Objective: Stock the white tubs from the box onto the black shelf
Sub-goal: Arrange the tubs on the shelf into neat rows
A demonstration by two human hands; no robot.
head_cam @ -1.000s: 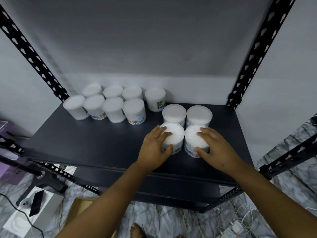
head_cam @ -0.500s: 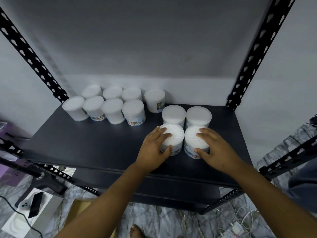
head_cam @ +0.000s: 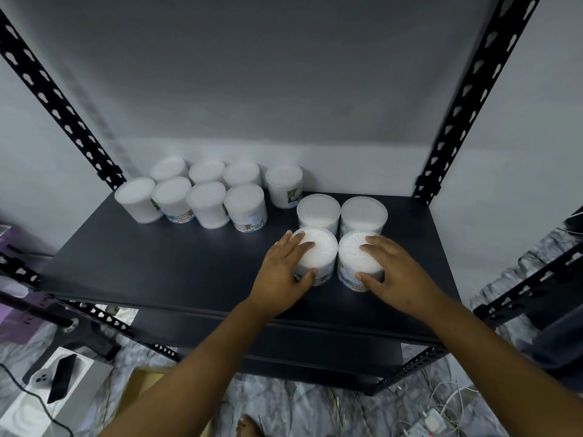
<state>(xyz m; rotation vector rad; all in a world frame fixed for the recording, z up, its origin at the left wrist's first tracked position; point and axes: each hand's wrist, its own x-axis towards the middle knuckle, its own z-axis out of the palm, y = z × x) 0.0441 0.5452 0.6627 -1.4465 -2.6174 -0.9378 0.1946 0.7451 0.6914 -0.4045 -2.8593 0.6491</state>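
Over the last second almost nothing has shifted: both hands stay on the two front cotton-bud tubs on the black shelf (head_cam: pixel 164 266), so this pair looks placed and only being nudged into line. The left hand (head_cam: pixel 282 272) grasps the left front tub (head_cam: pixel 318 253), fingers across its lid and thumb on its near side; the right hand (head_cam: pixel 392 272) grips the right front tub (head_cam: pixel 353 258) the same way. The two stand side by side, just in front of another pair (head_cam: pixel 318 211), with nine more tubs (head_cam: pixel 208 200) grouped at the back left. A corner of the cardboard box (head_cam: pixel 142 381) shows on the floor below; its contents are hidden, so I judge letting go and reaching down comes next
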